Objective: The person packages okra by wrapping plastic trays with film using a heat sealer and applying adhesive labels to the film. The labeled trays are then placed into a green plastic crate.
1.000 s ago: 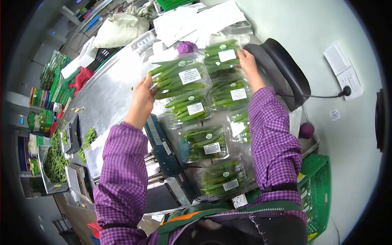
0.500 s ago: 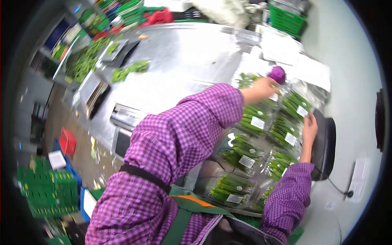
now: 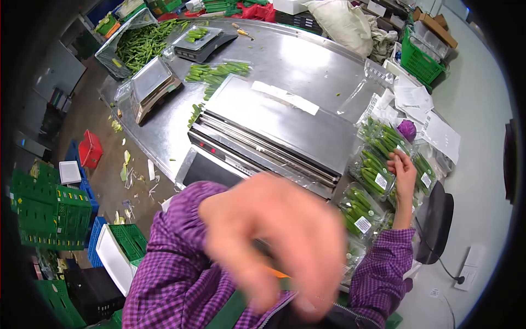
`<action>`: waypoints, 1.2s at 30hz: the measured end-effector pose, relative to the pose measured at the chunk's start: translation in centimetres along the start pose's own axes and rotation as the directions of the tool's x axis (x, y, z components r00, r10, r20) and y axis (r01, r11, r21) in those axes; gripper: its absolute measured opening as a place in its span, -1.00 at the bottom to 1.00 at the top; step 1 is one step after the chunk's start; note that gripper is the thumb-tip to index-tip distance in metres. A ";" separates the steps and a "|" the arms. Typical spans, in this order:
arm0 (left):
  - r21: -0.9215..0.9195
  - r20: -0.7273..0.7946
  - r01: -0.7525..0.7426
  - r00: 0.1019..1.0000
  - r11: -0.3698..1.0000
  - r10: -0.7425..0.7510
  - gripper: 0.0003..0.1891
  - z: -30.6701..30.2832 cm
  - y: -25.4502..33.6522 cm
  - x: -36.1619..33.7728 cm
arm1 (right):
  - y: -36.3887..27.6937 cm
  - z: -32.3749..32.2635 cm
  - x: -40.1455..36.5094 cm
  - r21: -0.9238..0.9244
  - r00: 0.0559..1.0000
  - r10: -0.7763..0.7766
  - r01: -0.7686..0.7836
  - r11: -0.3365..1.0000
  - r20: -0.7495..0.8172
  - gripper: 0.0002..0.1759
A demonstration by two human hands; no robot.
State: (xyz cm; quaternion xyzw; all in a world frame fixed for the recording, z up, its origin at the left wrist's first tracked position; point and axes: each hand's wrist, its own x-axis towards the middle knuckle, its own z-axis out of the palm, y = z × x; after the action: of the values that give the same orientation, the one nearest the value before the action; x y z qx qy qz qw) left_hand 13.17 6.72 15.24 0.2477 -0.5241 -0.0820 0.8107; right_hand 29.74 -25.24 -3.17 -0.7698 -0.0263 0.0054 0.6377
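1. Left hand (image 3: 276,241): raised close to the head camera and heavily blurred. The fingers (image 3: 323,274) are spread and point downward. No object is visible in it. It is well apart from the worktable.

2. Right hand (image 3: 404,174): extended to the right end of the steel table (image 3: 307,60), sleeve in purple check. It lies on the okra packs (image 3: 368,164), with its fingertips touching the film of an upper pack. Whether the fingers grip the pack or only rest on it cannot be determined from this view.

3. Okra packs: clear film packs of green okra, each with a white label, laid in overlapping rows at the right edge of the table, just beside the sealing machine (image 3: 279,118). A purple ball-shaped object (image 3: 406,130) sits at the top of the rows, near the right hand.

4. Surroundings:
- The sealing machine has a flat steel top with a white paper strip (image 3: 285,97) lying on it.
- Loose okra (image 3: 219,71) lies behind the machine, between two weighing scales (image 3: 150,82).
- A tray of bulk okra (image 3: 139,41) stands at the far left end of the table.
- Green crates (image 3: 49,214) and a red crate (image 3: 90,149) stand on the floor to the left.
- A white sack (image 3: 342,22) lies at the far side.
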 end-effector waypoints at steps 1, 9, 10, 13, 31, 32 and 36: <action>-0.015 0.065 -0.068 0.995 0.998 0.069 -0.87 0.6 2.2 -0.3 | -0.5 1.7 0.0 0.015 1.000 0.003 -0.003 1.000 0.023 -0.67; 0.235 0.074 -0.139 0.989 0.962 0.125 -0.84 0.7 17.0 -6.2 | -9.1 19.6 1.3 -0.050 0.965 -0.025 0.040 0.998 0.262 -0.70; 0.219 0.076 -0.144 0.988 0.965 0.130 -0.84 -0.3 18.9 -7.3 | -10.0 22.4 1.3 -0.061 0.968 -0.019 0.035 0.998 0.250 -0.70; 0.230 0.163 -0.135 0.982 0.964 0.099 -0.79 -4.6 24.6 -10.5 | -12.8 30.7 2.4 -0.098 0.950 0.013 0.018 0.995 0.313 -0.70; 0.212 -0.924 0.973 0.229 -0.085 0.308 -0.67 -50.9 27.8 -36.8 | -3.0 60.0 25.0 -0.551 0.814 0.497 -0.278 0.787 0.300 -0.73; 0.177 -0.941 0.971 0.214 -0.159 0.262 -0.68 -51.5 27.6 -36.7 | -2.2 60.6 25.5 -0.571 0.769 0.569 -0.337 0.749 0.292 -0.75; 0.188 -0.908 0.959 0.252 -0.212 0.335 -0.70 -52.4 26.6 -37.2 | 0.0 61.7 26.3 -0.568 0.667 0.677 -0.440 0.695 0.312 -0.82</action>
State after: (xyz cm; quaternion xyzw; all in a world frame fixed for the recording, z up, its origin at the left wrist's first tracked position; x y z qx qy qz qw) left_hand 40.25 60.81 -19.07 0.8903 0.2120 0.1300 0.3816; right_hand 53.44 36.56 -14.06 -0.8332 0.0541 0.3993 0.3788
